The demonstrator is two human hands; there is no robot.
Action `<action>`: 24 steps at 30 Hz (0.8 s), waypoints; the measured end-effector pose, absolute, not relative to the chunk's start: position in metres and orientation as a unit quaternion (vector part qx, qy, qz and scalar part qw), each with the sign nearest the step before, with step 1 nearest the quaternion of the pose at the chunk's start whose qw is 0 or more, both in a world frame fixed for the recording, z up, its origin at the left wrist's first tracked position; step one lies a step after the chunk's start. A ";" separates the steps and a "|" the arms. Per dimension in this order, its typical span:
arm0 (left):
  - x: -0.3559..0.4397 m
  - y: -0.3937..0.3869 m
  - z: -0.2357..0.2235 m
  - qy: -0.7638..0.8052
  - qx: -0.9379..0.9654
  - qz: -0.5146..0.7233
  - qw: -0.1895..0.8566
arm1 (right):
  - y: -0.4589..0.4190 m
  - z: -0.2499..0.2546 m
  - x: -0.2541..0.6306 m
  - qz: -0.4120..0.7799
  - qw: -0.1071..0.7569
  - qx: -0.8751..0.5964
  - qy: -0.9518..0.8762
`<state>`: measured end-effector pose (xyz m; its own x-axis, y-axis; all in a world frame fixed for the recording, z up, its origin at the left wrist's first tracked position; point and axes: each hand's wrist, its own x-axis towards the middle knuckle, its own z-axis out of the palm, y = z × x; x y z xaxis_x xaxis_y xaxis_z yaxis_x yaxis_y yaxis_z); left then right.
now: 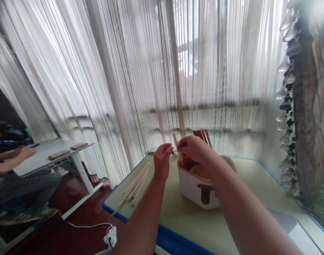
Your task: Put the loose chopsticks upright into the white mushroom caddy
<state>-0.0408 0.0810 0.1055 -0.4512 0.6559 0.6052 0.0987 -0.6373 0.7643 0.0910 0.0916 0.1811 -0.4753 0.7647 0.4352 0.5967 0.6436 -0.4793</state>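
My right hand (194, 146) reaches over the left rim of a white box (191, 189) with brown handle parts. Its closed fingers pinch a pale wooden chopstick (175, 139), which stands nearly upright at the box's left corner. Close by on the left is my left hand (162, 158), fingers closed in a pinch; whether anything is between them is unclear. A round wooden bowl (201, 171) sits inside the box. Several brown wooden sticks (203, 136) rise behind my right hand, their lower ends hidden. Loose pale chopsticks (137, 182) lie in a bundle left of my left hand.
The pale table (168, 209) has a blue edge. At its right front lies a flat grey and white object (291, 226). Curtains (151, 71) hang behind. On the left, another person's hands (25, 153) rest on a white table (52, 145). A white power strip (110, 236) is below.
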 end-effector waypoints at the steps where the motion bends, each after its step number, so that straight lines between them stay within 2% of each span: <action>1: -0.041 0.082 0.103 0.384 0.494 0.757 0.187 | 0.094 0.179 0.090 0.136 0.297 -0.409 -0.852; 9: -0.038 0.076 0.094 0.403 0.581 0.703 0.074 | 0.096 0.173 0.080 0.089 0.167 -0.473 -0.861; 14: -0.038 0.083 0.089 0.410 0.526 0.739 0.096 | 0.091 0.173 0.078 0.092 0.161 -0.492 -0.851; 18: -0.042 0.088 0.086 0.426 0.522 0.724 0.145 | 0.087 0.177 0.080 0.094 0.149 -0.501 -0.847; 24: -0.044 0.088 0.085 0.418 0.524 0.724 0.162 | 0.079 0.183 0.079 0.070 0.121 -0.508 -0.850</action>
<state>-0.0436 0.0877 0.0845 -0.3984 0.6726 0.6236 0.2028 -0.5985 0.7750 0.0787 0.0792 0.1830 -0.4554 0.8801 0.1347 0.8465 0.4748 -0.2408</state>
